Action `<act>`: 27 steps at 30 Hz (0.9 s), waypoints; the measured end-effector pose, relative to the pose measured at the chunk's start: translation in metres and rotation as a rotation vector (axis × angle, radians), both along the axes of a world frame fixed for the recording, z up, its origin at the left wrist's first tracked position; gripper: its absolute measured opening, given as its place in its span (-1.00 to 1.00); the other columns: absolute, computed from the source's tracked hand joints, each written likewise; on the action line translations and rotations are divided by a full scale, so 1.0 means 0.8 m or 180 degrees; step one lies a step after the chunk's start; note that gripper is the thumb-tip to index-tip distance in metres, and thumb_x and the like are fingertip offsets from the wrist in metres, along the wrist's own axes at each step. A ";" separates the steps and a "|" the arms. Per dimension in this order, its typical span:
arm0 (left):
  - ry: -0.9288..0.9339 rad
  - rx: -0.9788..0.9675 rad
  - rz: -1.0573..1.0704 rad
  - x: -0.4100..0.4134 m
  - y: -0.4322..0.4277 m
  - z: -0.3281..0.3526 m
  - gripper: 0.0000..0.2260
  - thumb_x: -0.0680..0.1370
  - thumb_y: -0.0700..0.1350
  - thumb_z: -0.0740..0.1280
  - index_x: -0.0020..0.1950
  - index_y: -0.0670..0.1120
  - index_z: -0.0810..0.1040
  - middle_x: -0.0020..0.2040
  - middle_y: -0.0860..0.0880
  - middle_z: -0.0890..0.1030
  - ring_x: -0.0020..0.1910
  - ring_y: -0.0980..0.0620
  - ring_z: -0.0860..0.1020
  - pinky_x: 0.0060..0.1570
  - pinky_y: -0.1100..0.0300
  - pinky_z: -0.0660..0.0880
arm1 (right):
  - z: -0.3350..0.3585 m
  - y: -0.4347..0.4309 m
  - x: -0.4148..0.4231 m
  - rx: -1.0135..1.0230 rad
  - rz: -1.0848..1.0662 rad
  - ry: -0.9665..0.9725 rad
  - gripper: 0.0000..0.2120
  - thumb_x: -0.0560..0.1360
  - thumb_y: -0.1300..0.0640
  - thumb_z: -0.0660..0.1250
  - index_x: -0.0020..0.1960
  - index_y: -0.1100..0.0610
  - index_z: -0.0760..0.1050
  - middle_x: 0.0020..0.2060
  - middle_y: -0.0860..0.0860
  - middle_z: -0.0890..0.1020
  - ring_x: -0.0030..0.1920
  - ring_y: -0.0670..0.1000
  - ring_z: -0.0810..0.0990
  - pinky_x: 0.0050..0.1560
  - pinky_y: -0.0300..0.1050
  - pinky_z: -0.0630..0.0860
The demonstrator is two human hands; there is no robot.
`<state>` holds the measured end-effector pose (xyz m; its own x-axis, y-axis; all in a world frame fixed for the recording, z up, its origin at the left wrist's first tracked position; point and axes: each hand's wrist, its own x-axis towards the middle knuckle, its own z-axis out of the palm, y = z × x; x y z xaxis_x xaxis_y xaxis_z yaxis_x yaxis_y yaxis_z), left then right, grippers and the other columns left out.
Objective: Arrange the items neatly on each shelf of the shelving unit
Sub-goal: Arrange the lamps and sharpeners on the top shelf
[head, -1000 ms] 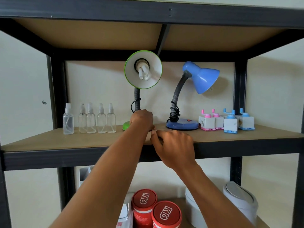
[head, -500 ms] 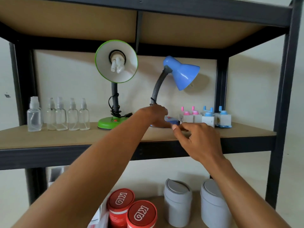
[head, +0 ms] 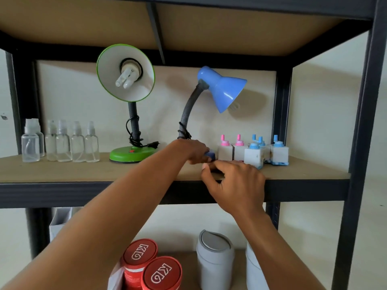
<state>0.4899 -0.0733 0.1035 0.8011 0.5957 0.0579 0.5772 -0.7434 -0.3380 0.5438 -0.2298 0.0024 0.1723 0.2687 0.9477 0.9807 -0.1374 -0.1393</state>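
Green-shaded desk lamp (head: pixel 125 74) released; blue metal gooseneck lamp (head: pixel 224 88), at its three o'clock, now gripped by left hand (head: pixel 194 149) for straightening; right hand (head: pixel 234 181) curled, hold cannot be told.

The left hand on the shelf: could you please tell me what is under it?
Only a blue sliver of the blue lamp's base shows under the left hand, which grips it. That hand and the right hand cover the rest.
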 end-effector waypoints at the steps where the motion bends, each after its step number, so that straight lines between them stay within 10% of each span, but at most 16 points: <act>1: 0.0031 -0.0001 -0.0004 -0.003 0.002 0.001 -0.63 0.71 0.09 0.09 0.39 -0.10 0.40 0.32 -0.14 0.50 0.24 -0.15 0.49 0.16 0.02 0.41 | 0.000 0.000 0.000 -0.0010 -0.0006 0.0008 -0.55 0.57 -0.29 0.14 -0.25 -0.04 0.61 -0.39 -0.11 0.61 -0.37 -0.13 0.37 -0.32 -0.23 0.22; 7: 0.0013 -0.0179 0.0086 -0.041 0.033 0.008 -0.50 0.68 0.00 0.20 0.60 0.10 0.13 0.53 -0.09 0.35 0.39 -0.17 0.43 0.35 -0.07 0.39 | 0.001 0.000 -0.001 -0.0043 -0.0027 0.0039 -0.56 0.57 -0.30 0.15 -0.23 -0.06 0.62 -0.40 -0.14 0.60 -0.37 -0.13 0.38 -0.34 -0.29 0.15; 14: -0.0129 -0.0383 0.0185 -0.079 0.042 0.016 -0.49 0.62 -0.08 0.32 0.52 0.13 0.23 0.50 0.02 0.36 0.37 -0.09 0.44 0.35 -0.09 0.41 | 0.003 -0.001 -0.007 -0.0001 0.0046 0.0108 -0.56 0.56 -0.28 0.15 -0.33 -0.05 0.52 -0.47 -0.19 0.39 -0.42 -0.12 0.37 -0.34 -0.28 0.13; 19: -0.0295 -0.0053 0.0162 -0.041 0.017 0.019 -0.54 0.65 0.16 0.19 0.48 -0.02 0.31 0.39 -0.08 0.49 0.27 -0.15 0.50 0.31 -0.07 0.43 | 0.006 0.000 -0.006 -0.0281 0.0043 0.0197 -0.50 0.53 -0.33 0.07 -0.19 -0.06 0.65 -0.37 -0.15 0.62 -0.35 -0.11 0.48 -0.29 -0.21 0.37; 27: 0.0267 0.0383 0.0017 -0.023 0.012 0.008 -0.69 0.71 0.02 0.12 0.37 -0.07 0.47 0.25 -0.14 0.54 0.21 -0.16 0.51 0.18 -0.01 0.47 | 0.000 0.009 -0.017 -0.0232 -0.0222 0.0165 -0.43 0.55 -0.36 0.01 -0.17 -0.05 0.67 -0.35 -0.10 0.64 -0.32 -0.06 0.52 -0.24 -0.18 0.28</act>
